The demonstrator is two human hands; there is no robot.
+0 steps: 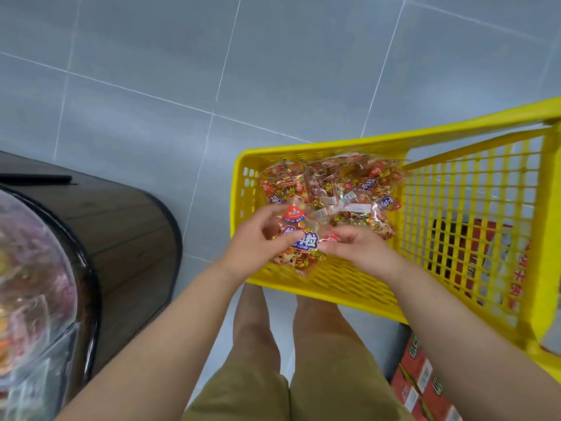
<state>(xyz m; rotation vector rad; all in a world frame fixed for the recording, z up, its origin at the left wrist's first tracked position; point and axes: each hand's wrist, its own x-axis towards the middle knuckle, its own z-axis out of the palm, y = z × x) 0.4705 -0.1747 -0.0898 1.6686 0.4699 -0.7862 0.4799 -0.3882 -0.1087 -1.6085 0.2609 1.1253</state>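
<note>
While the left grip (pixel 258 240) and right grip (pixel 355 247) pinch its sides, the snack bag (pixel 300 240) lies lengthwise fore-and-aft. Its red top points away.

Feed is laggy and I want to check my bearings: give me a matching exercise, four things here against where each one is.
Things:
1 snack bag
2 yellow basket
3 red cartons
4 wooden display stand

Places:
a at the left edge of the view
b held between the left hand and right hand
c on the floor, lower right
d contains the other snack bags

Pairs: 1-b, 2-d, 3-c, 4-a
</note>
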